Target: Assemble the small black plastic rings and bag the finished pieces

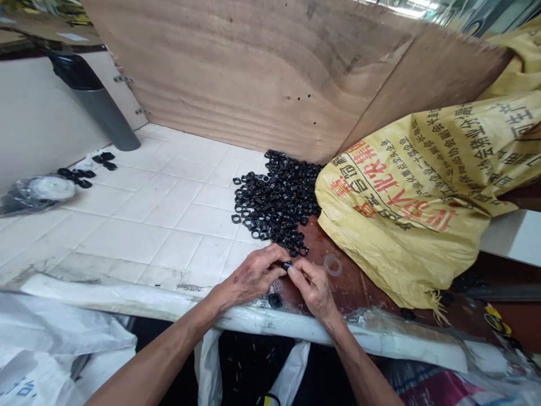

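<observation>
As I watch from afar, the left hand [256, 273] and the right hand [313, 286] pinch one small black part [287, 265] between them, just in front of the heaped black rings [279, 194]; the yellow sack [406, 248] beside these hides its contents from me.

Your white-and-brown surface [139, 234], bearing a heap of black rings [279, 197]
Just right of the heap lies your yellow sack [397, 242]; well left of it, a grey cylinder [107, 115], plastic-wrapped bundle [46, 188] and loose black pieces [110, 166].
</observation>
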Available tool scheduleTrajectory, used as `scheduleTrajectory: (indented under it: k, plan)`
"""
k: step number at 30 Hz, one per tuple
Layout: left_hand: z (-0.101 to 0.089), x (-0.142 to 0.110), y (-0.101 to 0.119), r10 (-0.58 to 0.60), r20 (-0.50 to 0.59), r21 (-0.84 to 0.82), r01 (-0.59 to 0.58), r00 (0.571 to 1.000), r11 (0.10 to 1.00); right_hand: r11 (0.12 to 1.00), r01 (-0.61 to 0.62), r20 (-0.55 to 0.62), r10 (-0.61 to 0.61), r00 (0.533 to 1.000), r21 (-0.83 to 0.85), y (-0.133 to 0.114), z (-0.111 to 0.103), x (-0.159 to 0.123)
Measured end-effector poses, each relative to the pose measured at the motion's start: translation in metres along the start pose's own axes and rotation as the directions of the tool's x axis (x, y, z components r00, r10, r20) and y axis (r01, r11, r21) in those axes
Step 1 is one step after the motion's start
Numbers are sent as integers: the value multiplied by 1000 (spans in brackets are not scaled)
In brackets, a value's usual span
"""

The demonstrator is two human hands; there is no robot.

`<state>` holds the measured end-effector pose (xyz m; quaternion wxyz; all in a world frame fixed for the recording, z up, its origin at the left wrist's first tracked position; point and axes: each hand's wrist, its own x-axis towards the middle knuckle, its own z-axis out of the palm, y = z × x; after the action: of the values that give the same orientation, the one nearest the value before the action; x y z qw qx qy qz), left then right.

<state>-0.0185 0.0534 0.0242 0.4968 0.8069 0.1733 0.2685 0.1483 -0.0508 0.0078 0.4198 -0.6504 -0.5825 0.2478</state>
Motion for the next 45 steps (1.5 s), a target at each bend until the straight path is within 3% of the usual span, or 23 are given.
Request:
scheduleTrajectory:
  k: [2,4,6,11,14,18,22,25,27,38,45]
  plan:
    - [-4,-1,5,-76,123,3,76,990,997,997,6,-158,-19,987,-82,3,-2,1]
    - [-6,-2,8,-162,243,21,162,956,987,983,-34,-389,-39,920,-179,8,-4,4]
    - [-4,-2,8,-222,248,56,215,943,975,962,-62,-486,-78,870,-267,15,-6,9]
    - [11,2,-1,-225,-55,141,230,973,963,925,-23,-332,-113,937,-379,22,-5,16]
    - [17,3,-7,-183,-127,150,201,975,968,917,-54,-317,-81,945,-395,19,-1,13]
    - [19,2,-15,-177,-118,150,194,977,969,932,-31,-288,-79,955,-360,14,2,7]
    - [18,1,-18,-177,-101,157,192,979,969,981,37,-168,-70,983,-191,8,4,4]
    - [19,1,-17,-156,-113,195,176,981,965,993,36,-205,-58,977,-109,5,3,5]
    - [20,2,-17,-118,-110,228,140,987,963,991,39,-229,-67,971,-124,6,2,9]
    - [27,1,-22,-14,-106,375,53,994,926,968,87,-58,-103,993,-234,7,4,18]
    - [17,-3,-15,-84,-183,358,145,980,922,975,111,-39,-121,992,-195,6,3,16]
